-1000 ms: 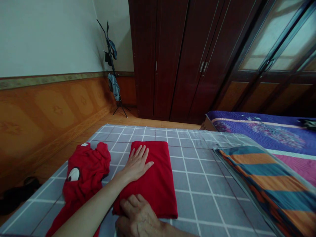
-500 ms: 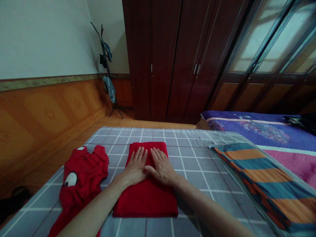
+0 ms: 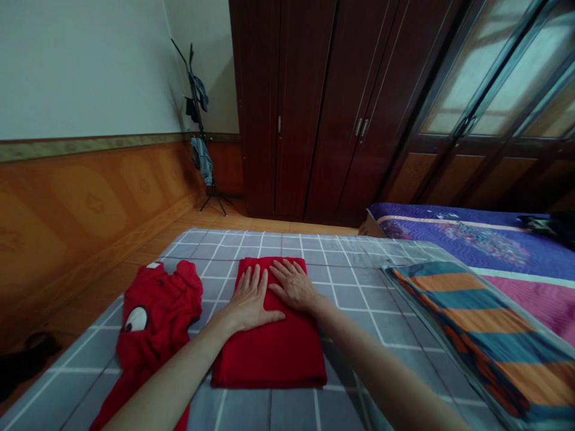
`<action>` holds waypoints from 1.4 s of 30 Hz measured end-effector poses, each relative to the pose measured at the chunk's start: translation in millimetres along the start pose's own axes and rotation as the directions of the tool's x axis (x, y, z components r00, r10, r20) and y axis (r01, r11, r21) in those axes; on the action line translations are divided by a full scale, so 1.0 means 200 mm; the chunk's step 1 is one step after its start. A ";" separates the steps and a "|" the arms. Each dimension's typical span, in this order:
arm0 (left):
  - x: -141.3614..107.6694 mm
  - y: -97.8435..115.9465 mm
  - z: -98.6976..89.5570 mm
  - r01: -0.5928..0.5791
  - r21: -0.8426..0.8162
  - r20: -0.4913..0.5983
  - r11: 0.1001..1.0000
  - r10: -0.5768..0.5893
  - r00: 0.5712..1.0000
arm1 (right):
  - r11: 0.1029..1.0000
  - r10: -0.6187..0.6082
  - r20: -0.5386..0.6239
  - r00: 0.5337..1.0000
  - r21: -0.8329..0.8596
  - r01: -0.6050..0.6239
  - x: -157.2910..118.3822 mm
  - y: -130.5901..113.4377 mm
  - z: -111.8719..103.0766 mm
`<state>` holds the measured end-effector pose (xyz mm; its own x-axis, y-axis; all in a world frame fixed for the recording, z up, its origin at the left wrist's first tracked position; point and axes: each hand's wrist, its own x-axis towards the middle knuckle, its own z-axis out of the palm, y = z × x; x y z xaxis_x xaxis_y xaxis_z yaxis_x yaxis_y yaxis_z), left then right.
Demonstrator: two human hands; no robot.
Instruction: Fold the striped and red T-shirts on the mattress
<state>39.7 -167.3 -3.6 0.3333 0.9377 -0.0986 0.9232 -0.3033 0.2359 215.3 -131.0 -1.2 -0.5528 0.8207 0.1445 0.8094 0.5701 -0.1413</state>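
Note:
A red garment folded into a flat rectangle (image 3: 274, 359) lies in front of me on a grey checked sheet (image 3: 350, 281). My left hand (image 3: 251, 302) rests flat on its upper left part, fingers pointing away and thumb stretched to the right. On its upper right part lies my right hand (image 3: 294, 287), palm down with the fingers extended. The two hands are close together, and neither grips the cloth. Left of the folded piece, a crumpled red garment (image 3: 162, 317) with a white eye patch (image 3: 136, 319) lies partly behind my left forearm.
To the right lies a folded blanket (image 3: 485, 323) with orange and blue stripes. Beyond it is a bed with a purple and pink cover (image 3: 449, 218). A dark wooden wardrobe (image 3: 309, 120) stands at the back, beside a coat rack (image 3: 197, 114).
My right hand has shifted up the folded garment, away from my left thumb. The left thumb now stretches out in plain view over the cloth. The view has turned slightly left.

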 end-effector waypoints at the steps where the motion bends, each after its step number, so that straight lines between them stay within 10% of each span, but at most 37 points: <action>1: 0.00 0.00 0.00 0.004 -0.003 0.011 1.000 -0.004 1.000 | 0.998 0.063 0.003 0.998 -0.016 -0.063 0.02 0.03 -0.01; 5: 0.00 0.01 -0.01 0.023 -0.019 0.048 1.000 -0.023 0.999 | 0.967 0.243 -0.051 0.969 -0.063 -0.246 0.06 0.08 -0.03; 10: 0.00 -0.02 0.00 0.005 -0.029 0.028 1.000 -0.004 1.000 | 1.000 0.016 -0.048 0.999 -0.025 -0.017 0.05 0.00 0.02; 16: -0.03 -0.13 -0.09 -0.022 -0.039 0.191 0.999 0.029 0.981 | 0.956 0.282 -0.095 0.955 -0.051 -0.288 0.08 0.01 0.04; 21: -0.04 -0.15 -0.13 -0.017 -0.020 0.225 1.000 0.021 0.974 | 1.000 0.005 -0.077 0.997 -0.029 -0.008 0.09 -0.07 0.04; 26: -0.05 -0.14 -0.15 -0.030 -0.021 0.263 0.999 0.035 0.964 | 0.991 0.129 -0.053 0.990 -0.014 -0.130 0.12 -0.15 0.03; 34: -0.06 -0.23 -0.23 -0.100 -0.007 0.269 0.995 0.098 0.958 | 0.975 -0.153 0.051 0.987 0.173 0.142 -0.32 -0.43 0.02; 42: -0.01 -0.02 -0.12 -0.197 -0.114 -0.099 0.974 0.186 0.977 | 0.958 -0.122 0.122 0.985 0.274 0.085 -0.36 -0.38 -0.09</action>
<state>30.6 -163.5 18.6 0.4788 0.8768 0.0436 0.8114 -0.4610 0.3593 198.4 -234.2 17.5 -0.6677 0.7433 0.0401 0.6740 0.6266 -0.3912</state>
